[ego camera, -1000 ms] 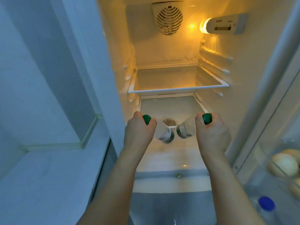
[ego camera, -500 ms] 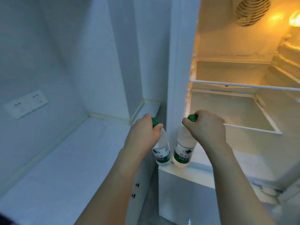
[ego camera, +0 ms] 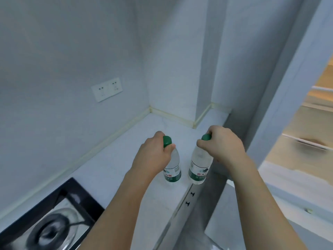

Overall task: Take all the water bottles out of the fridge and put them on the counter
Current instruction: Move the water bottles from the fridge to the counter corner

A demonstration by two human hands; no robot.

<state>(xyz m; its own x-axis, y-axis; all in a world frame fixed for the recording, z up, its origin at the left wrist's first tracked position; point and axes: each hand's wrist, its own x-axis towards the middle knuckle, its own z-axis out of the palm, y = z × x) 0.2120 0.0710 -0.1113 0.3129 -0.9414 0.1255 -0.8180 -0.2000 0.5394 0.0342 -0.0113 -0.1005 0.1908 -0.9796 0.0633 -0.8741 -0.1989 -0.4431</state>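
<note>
Two hand-held bottles (ego camera: 173, 168) (ego camera: 199, 166) upright near the counter (ego camera: 115, 170) front edge.

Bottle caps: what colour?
Green, both caps, clear in the head view.

Green-capped, green-labelled bottles (ego camera: 173, 166), white counter (ego camera: 115, 170)

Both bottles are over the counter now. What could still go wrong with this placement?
The right bottle hangs near the counter front edge; set down there, it might tip off. Each hand, left hand and right hand, grips only near the cap, so a bottle could swing and knock the left bottle beside it.
</note>
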